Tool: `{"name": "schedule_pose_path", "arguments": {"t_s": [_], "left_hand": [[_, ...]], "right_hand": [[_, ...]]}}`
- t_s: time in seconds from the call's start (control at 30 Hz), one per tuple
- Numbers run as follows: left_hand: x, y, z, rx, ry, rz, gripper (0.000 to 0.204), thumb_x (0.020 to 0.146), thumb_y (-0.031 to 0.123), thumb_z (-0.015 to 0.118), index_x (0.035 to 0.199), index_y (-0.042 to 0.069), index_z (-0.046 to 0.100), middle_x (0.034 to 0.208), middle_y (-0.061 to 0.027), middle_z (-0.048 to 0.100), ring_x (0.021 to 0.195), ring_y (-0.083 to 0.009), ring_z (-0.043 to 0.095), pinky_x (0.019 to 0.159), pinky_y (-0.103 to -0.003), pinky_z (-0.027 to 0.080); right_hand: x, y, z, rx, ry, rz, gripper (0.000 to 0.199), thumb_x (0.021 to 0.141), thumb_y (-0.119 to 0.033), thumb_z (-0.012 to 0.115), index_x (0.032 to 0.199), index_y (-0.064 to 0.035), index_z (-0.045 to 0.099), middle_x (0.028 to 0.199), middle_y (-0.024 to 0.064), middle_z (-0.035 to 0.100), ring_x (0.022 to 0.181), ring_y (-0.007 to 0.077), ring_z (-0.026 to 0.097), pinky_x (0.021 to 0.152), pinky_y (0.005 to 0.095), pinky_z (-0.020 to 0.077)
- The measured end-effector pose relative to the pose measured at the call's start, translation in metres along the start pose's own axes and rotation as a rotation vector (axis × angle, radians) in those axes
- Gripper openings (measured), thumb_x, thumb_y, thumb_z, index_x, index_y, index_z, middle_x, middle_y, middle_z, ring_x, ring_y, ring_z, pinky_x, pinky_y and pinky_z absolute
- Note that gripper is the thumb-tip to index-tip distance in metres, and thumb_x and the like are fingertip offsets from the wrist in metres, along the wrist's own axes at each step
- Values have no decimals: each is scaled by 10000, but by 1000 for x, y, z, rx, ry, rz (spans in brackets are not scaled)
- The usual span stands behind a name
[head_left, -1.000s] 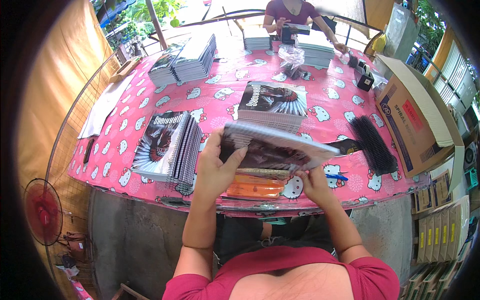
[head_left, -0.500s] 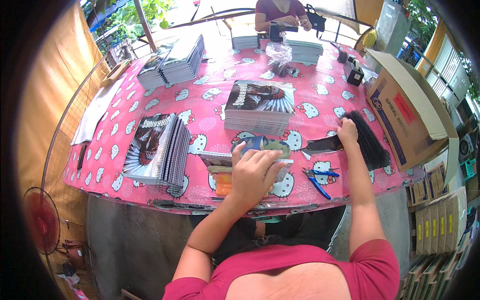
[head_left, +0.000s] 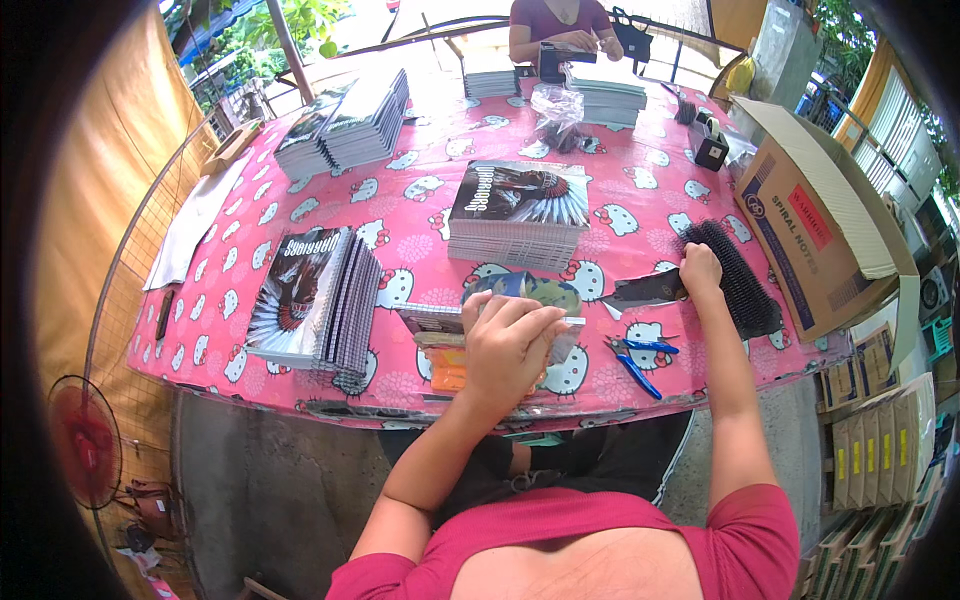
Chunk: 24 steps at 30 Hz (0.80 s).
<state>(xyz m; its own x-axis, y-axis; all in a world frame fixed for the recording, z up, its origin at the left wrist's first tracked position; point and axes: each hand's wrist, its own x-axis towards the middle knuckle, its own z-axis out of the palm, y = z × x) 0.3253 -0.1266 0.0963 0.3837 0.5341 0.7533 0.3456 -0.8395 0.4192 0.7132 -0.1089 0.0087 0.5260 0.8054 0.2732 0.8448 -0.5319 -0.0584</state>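
A: ok so what's actually different from a second ago? Both hands were up holding a notebook [head_left: 432, 320], tilted over the table.

B: Yeah, they've split up. The notebook is down by the near table edge, in front of the middle notebook stack [head_left: 520, 235], and only the left hand [head_left: 508, 345] is on it. Fingers bent over the top, but I can't tell if it's gripping or just pressing.

A: And the right hand [head_left: 700, 270]?

B: Gone over to the black spiral coils [head_left: 748, 290]. Fingers curled in at the pile's left side (can't tell if there's a coil pinched in there, they hide it).

A: Where'd those blue-handled pliers [head_left: 622, 352] come from?

B: Same area, mostly covered earlier. Now they lie open in full view on the pink tablecloth [head_left: 640, 250], between the hands. Compared with half a second ago, barely anything has changed.

A: Person across the table [head_left: 545, 15]?

B: Had an arm stretched out sideways a second ago, now both hands are together above the notebooks there.
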Motion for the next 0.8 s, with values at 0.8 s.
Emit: {"name": "schedule_pose_path", "arguments": {"t_s": [0.8], "left_hand": [[-1, 1, -2, -18, -12, -38, 134, 776, 221, 726, 865, 121, 728, 773, -4, 656, 749, -171, 592, 861, -369, 350]], "right_hand": [[-138, -115, -142, 1152, -104, -597, 211, 718, -23, 737, 923, -23, 689, 847, 78, 615, 771, 168, 606, 682, 278, 481]]}}
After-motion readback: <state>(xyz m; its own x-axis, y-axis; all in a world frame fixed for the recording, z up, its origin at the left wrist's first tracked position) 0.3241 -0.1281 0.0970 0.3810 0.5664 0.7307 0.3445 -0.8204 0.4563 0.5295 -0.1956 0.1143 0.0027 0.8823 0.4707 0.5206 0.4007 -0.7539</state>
